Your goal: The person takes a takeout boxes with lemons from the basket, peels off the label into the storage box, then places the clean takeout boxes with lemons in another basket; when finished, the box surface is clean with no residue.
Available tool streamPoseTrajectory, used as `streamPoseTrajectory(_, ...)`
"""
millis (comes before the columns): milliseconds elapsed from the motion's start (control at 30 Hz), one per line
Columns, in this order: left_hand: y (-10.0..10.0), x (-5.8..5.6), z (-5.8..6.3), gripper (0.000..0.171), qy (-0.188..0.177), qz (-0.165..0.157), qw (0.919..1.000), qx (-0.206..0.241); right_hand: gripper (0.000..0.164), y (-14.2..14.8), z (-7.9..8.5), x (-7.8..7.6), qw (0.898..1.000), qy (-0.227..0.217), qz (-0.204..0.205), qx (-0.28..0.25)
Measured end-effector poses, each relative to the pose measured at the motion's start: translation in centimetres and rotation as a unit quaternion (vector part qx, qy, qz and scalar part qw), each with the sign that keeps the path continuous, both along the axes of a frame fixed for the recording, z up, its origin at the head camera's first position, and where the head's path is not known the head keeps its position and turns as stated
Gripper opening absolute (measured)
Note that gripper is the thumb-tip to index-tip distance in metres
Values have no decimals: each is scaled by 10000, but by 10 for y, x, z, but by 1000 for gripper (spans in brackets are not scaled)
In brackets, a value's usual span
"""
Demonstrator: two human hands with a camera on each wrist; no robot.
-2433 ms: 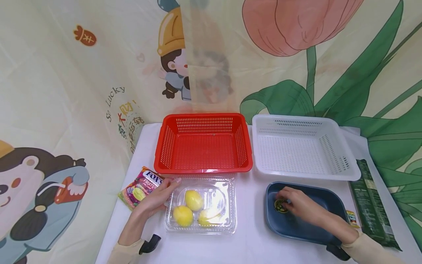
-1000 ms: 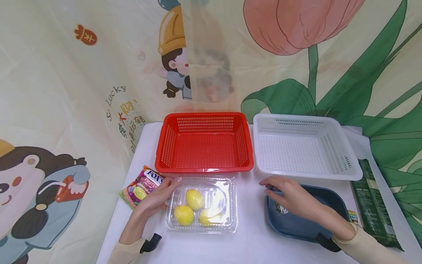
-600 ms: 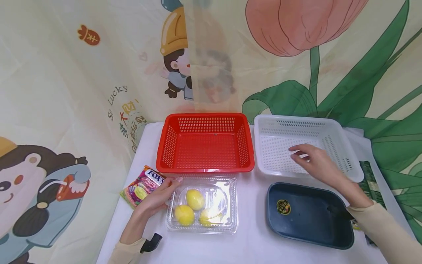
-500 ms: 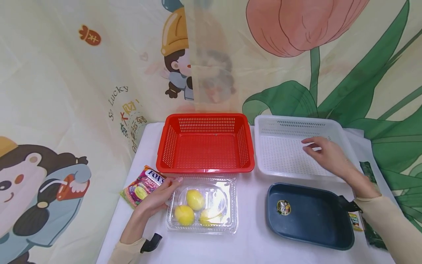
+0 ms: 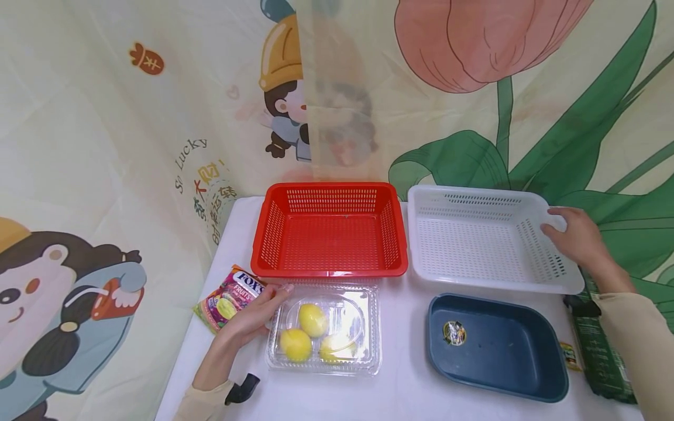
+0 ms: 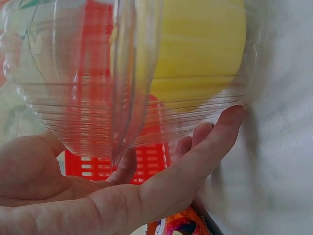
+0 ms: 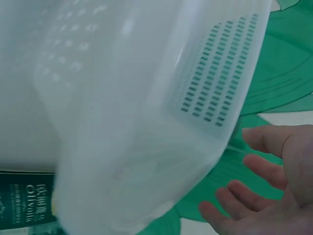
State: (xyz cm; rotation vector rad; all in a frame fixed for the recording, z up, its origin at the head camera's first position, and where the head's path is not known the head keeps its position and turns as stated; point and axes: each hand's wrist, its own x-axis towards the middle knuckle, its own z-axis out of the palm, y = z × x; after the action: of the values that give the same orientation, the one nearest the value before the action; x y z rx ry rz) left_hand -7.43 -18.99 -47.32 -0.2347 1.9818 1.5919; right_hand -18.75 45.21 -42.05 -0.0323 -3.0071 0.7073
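Our left hand [image 5: 253, 318] rests by the back left corner of a clear plastic box [image 5: 375, 327]. Its fingers look loose and touch the side; we see no tight pinch. The box sits left of the middle of the surface [image 5: 402, 380], in front of the red basket [image 5: 329, 273], with three lemons [image 5: 296, 345] in it. Our right hand [image 5: 576, 237] is by the right side of the white basket [image 5: 495, 285], near the back right corner of the surface. It holds nothing, and the right wrist view shows a gap between its fingers and the rim.

To do this well, we think a light touch is best for the box, since its thin sides could bend. For the white basket, a thumb inside and fingers outside the rim should give a good hold. We should also watch our sleeve, as it passes over the green packet [image 5: 597, 356] by the right edge.

A white cloth covers the surface. The FOX'S candy bag [image 5: 226, 295] lies at the left edge. The dark blue tray [image 5: 505, 351] sits toward the front right, with a round label [image 5: 454, 333] in it; we cannot tell if it is stuck down. A small yellow packet [image 5: 570, 356] is just beside the tray. Behind it all hang pale curtains [image 5: 84, 117] with a big pink tulip [image 5: 489, 41], green leaves and cartoon people.
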Motion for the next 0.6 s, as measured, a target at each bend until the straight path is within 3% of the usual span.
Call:
streamPoseTrajectory(333, -1, 1, -1, 78, 38, 45, 10000, -75, 68, 12, -8, 3, 9988, -482, -40, 29)
streamPoseTrajectory(600, -1, 4, 1, 84, 49, 61, 10000, -7, 66, 17, -16, 3, 9987, -516, -5, -54)
